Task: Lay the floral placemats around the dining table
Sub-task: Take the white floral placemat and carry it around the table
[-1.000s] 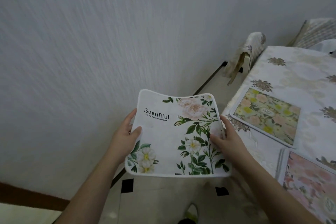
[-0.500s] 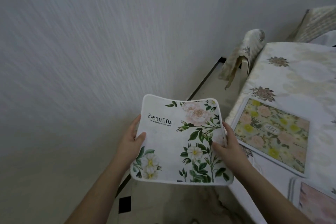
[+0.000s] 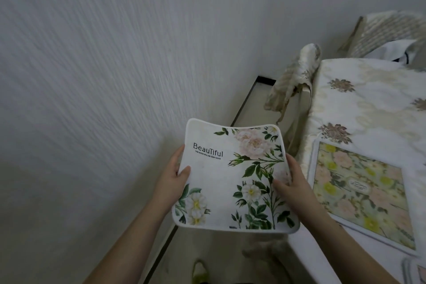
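While the left hand (image 3: 171,180) and right hand (image 3: 292,182) each grip a side of the white floral placemat (image 3: 232,180), held beside the counter (image 3: 368,104), carry it level to a bare place beyond the yellow floral placemat (image 3: 362,193).

Both arms extended forward, left hand (image 3: 171,180) and right hand (image 3: 292,182) gripping with thumbs on top

Both hands carry a white floral placemat (image 3: 232,180) printed "Beautiful", in the air beside the dining table (image 3: 368,108). The left hand (image 3: 171,182) grips its left edge, thumb on top; the right hand (image 3: 294,183) grips the right edge. A green-and-yellow floral placemat (image 3: 362,193) lies flat near the table's left edge. A cloth-draped chair (image 3: 292,76) stands at the table's far left corner.
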The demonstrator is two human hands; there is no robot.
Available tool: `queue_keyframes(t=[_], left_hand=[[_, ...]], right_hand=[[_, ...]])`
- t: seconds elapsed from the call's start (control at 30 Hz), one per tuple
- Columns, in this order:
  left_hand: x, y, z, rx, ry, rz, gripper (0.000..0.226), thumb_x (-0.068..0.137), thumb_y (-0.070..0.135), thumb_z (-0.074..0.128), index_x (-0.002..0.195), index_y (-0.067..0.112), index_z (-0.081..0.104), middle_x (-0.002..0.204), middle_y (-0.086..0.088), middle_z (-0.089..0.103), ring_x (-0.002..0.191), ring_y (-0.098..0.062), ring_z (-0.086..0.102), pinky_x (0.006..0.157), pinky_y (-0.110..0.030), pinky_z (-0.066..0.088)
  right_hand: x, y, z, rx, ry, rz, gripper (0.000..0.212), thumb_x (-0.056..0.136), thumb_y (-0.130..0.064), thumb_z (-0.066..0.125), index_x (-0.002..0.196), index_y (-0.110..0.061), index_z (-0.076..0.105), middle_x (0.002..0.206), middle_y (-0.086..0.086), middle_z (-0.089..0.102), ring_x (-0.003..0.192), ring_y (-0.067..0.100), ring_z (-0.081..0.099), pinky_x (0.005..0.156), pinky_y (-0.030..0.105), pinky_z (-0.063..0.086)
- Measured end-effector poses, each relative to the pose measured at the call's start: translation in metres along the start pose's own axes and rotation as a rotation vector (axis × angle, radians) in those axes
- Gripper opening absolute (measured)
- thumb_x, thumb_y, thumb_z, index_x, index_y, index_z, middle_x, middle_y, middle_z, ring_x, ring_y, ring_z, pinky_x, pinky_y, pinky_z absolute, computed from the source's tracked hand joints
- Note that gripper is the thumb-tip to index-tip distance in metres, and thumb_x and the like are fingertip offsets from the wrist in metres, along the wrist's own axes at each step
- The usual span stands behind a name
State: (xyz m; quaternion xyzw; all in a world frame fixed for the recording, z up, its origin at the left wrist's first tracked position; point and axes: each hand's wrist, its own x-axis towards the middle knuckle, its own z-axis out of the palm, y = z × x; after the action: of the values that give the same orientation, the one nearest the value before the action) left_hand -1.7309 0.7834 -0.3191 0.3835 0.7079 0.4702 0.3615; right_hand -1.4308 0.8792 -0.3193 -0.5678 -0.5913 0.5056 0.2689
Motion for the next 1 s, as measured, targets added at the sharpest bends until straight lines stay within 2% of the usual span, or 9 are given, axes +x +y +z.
queue_keyframes(t=[0.2, 0.3, 0.4, 0.47, 0.57, 0.67, 0.77, 1.0], left_hand=[[0.074, 0.015, -0.020, 0.019, -0.093, 0.058, 0.064, 0.097, 0.022, 0.056, 0.126, 0.075, 0.036, 0.134, 0.010, 0.062, 0.107, -0.013, 0.069, 0.091, -0.047, 0.057], [0.106, 0.018, -0.017, 0.039, -0.139, 0.067, 0.068, 0.098, 0.016, 0.056, 0.123, 0.076, 0.037, 0.134, 0.006, 0.063, 0.108, -0.016, 0.069, 0.092, -0.048, 0.057], [0.132, 0.022, -0.009, 0.010, -0.164, 0.074, 0.064, 0.098, 0.011, 0.056, 0.136, 0.060, 0.039, 0.137, 0.006, 0.061, 0.116, -0.014, 0.065, 0.100, -0.048, 0.052], [0.151, 0.024, -0.002, 0.004, -0.181, 0.080, 0.064, 0.098, 0.010, 0.055, 0.141, 0.054, 0.038, 0.138, 0.007, 0.060, 0.117, -0.012, 0.063, 0.101, -0.048, 0.051], [0.180, 0.032, 0.010, 0.015, -0.206, 0.079, 0.066, 0.098, 0.014, 0.055, 0.131, 0.068, 0.039, 0.137, 0.006, 0.061, 0.117, -0.016, 0.064, 0.100, -0.049, 0.052], [0.214, 0.043, 0.026, 0.028, -0.221, 0.090, 0.068, 0.097, 0.017, 0.056, 0.122, 0.077, 0.037, 0.132, 0.007, 0.064, 0.110, -0.016, 0.068, 0.094, -0.049, 0.055], [0.251, 0.059, 0.048, 0.034, -0.237, 0.101, 0.069, 0.096, 0.017, 0.057, 0.119, 0.079, 0.037, 0.130, 0.006, 0.066, 0.107, -0.015, 0.070, 0.094, -0.049, 0.056], [0.331, 0.102, 0.103, 0.091, -0.288, 0.109, 0.062, 0.083, 0.035, 0.055, 0.123, 0.077, 0.035, 0.130, 0.006, 0.066, 0.106, -0.018, 0.070, 0.094, -0.052, 0.055]], right_hand=[[0.033, -0.021, 0.025, 0.065, 0.111, 0.028, 0.073, 0.092, -0.011, 0.063, 0.146, -0.044, 0.027, 0.127, -0.010, 0.057, 0.099, 0.005, 0.064, 0.057, 0.016, 0.055], [0.046, -0.029, 0.028, 0.085, 0.148, 0.046, 0.073, 0.092, -0.012, 0.062, 0.145, -0.047, 0.027, 0.124, -0.015, 0.057, 0.099, 0.004, 0.064, 0.058, 0.016, 0.056], [0.064, -0.037, 0.025, 0.095, 0.178, 0.047, 0.072, 0.092, -0.012, 0.061, 0.142, -0.052, 0.029, 0.123, -0.019, 0.058, 0.101, 0.007, 0.067, 0.063, 0.022, 0.059], [0.078, -0.040, 0.021, 0.100, 0.194, 0.045, 0.073, 0.092, -0.010, 0.061, 0.143, -0.051, 0.029, 0.123, -0.022, 0.057, 0.100, 0.003, 0.066, 0.061, 0.017, 0.057], [0.104, -0.041, 0.014, 0.096, 0.220, 0.069, 0.073, 0.093, -0.009, 0.061, 0.147, -0.045, 0.028, 0.120, -0.022, 0.056, 0.097, -0.001, 0.064, 0.056, 0.013, 0.053], [0.136, -0.041, 0.002, 0.088, 0.245, 0.077, 0.076, 0.092, -0.010, 0.061, 0.150, -0.043, 0.025, 0.127, -0.014, 0.056, 0.100, 0.000, 0.063, 0.056, 0.013, 0.053], [0.171, -0.044, -0.014, 0.077, 0.277, 0.075, 0.075, 0.091, -0.012, 0.062, 0.150, -0.042, 0.025, 0.133, -0.010, 0.055, 0.105, 0.008, 0.064, 0.066, 0.019, 0.053], [0.247, -0.051, -0.066, 0.044, 0.310, 0.085, 0.075, 0.090, -0.018, 0.065, 0.147, -0.047, 0.026, 0.137, -0.006, 0.056, 0.108, 0.020, 0.064, 0.090, 0.048, 0.056]])
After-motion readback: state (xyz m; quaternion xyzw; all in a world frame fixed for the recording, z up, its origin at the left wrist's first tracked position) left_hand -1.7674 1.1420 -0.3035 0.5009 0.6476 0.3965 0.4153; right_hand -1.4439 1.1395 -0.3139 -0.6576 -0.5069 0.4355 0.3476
